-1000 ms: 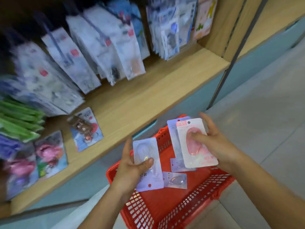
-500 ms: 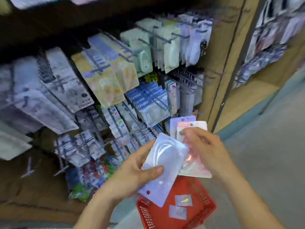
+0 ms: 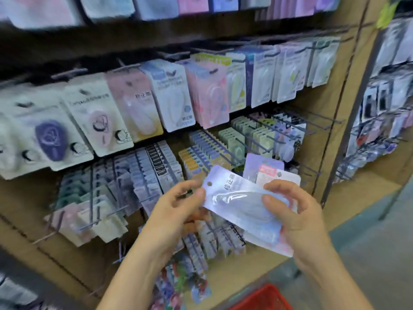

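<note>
A: How far along are we?

B: Early, we'd judge. We hold 3 packets and none is on a peg. The blue packet (image 3: 237, 198) sits straight above the red basket (image 3: 266, 297), tilted, with its hang hole at the upper left end and free of any hook.

A: And our grip?

B: Our left hand (image 3: 176, 211) pinches the corner by the hole, thumb on top and fingers curled under. Our right hand (image 3: 297, 218) is clamped on the other end, thumb pressed on the clear blister and fingers wrapped behind. It also pins a pink packet (image 3: 279, 175) and a lilac packet (image 3: 257, 163) behind the blue one. Both poke out on the side away from the basket.

A: So what is left?

B: All of it, we'd say. We need to find the matching row, thread the hole onto a peg, then place the other 2. We cannot tell whether more wait in the basket, because only its corner shows.

A: What's around us?

B: Far above the basket, hanging packs (image 3: 169, 95) crowd the display in rows. Nearer above it, wire pegs (image 3: 277, 130) jut toward us, and a wooden ledge (image 3: 245, 271) runs just over its rim.

A: Anything in our way?

B: The pegs stick out between us and the board, and the rows are tightly packed. We'd likely need 1 hand free to part them.
</note>
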Tool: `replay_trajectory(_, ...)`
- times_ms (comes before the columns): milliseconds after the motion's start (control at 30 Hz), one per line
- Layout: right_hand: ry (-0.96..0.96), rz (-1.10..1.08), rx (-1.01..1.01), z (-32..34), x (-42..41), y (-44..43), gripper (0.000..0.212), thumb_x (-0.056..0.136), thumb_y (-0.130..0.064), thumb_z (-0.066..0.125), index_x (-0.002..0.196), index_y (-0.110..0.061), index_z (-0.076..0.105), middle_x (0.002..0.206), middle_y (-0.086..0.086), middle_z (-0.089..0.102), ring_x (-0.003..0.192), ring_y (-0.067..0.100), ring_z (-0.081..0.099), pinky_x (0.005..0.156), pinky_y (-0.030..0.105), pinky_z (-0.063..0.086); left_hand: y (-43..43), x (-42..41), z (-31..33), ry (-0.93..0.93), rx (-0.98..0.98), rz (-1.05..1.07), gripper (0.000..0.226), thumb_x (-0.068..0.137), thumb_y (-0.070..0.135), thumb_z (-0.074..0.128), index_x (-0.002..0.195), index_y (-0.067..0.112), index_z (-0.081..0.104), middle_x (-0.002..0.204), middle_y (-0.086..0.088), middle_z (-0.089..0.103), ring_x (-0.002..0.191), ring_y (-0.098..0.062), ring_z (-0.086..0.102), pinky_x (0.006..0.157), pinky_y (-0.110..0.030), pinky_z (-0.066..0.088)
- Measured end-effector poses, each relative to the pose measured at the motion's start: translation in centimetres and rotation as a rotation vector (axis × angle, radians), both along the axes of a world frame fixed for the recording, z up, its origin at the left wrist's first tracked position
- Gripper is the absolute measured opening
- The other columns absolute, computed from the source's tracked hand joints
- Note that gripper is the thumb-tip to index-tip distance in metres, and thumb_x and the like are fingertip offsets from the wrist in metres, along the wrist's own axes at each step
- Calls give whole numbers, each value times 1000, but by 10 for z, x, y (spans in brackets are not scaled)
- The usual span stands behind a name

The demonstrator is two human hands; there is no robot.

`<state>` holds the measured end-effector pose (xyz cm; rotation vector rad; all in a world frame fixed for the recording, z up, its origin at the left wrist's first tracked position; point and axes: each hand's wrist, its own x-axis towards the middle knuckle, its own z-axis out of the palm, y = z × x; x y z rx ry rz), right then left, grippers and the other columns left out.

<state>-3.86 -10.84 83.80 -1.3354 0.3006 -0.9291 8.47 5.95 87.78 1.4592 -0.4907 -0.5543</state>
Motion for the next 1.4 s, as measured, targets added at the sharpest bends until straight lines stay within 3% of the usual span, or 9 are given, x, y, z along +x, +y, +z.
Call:
replay_trajectory(200,-55,-63,-181,19,-2,29,18,65,-25,77,81,-32,69,83,-20,68,80,-4,60,70,8,46,12,-25,5,151,-241,147,6,79,15,66,75,11,69,76,-13,72,62,-17,67,57,-23,56)
replay_trajectory(600,-29,48,-343,51,-7,26,30,57,-51,75,84,-39,66,91,-17,66,83,0,60,68,5,44,-15,-45,49,12,-280,293,21,102,13,45,110,25,60,92,0,75,72,-17,67,67,-38,54)
replay_trajectory(733,-23,91,-275,63,-12,-1,52,42,-47,87,91,-36,71,90,-12,66,76,-3,62,61,10,50,-37,-53,66,-92,-341,361,18,101,13,47,106,22,61,83,1,74,69,-14,66,64,-32,54)
replay_trajectory(900,-65,46,-297,79,-15,-45,42,52,-31,95,80,-46,68,88,-31,66,83,-15,59,67,0,41,-57,-45,91,-146,-455,496,13,98,13,51,105,13,62,81,0,71,67,-16,64,59,-29,51)
replay_trajectory(1067,-133,52,-364,117,-18,-87,94,40,-19,94,106,-69,49,94,-50,56,85,-26,54,66,-4,38,-70,-36,127,-363,-320,550,6,86,12,67,91,8,67,65,-2,71,56,-12,64,52,-23,49)
replay_trajectory(1133,-173,152,-278,132,-15,-104,121,37,-2,97,125,-59,38,84,-44,64,76,-19,62,59,-3,41,-74,-31,146,-458,-302,563,10,84,14,70,92,9,70,76,-7,75,69,-17,70,61,-28,52)
replay_trajectory(1200,-211,266,-235,146,-5,-113,133,26,-13,101,135,-54,37,98,-31,70,80,-16,64,61,1,45,-77,-26,167,-530,-306,575,11,85,14,69,94,8,71,82,-8,76,71,-17,71,57,-24,52)
replay_trajectory(1300,-222,397,-200,172,16,-116,109,15,-30,95,118,-35,59,89,-14,75,69,-6,68,54,10,49,-82,-17,200,-613,-335,603,4,88,10,67,89,7,70,71,-1,75,55,-7,65,47,-15,46)
replay_trajectory(1400,-212,556,-128,198,34,-109,59,44,-14,97,94,-16,65,60,-3,70,48,7,64,39,20,47,-86,0,231,-661,-345,638,5,91,13,66,88,9,68,62,4,70,47,-5,60,44,-15,43)
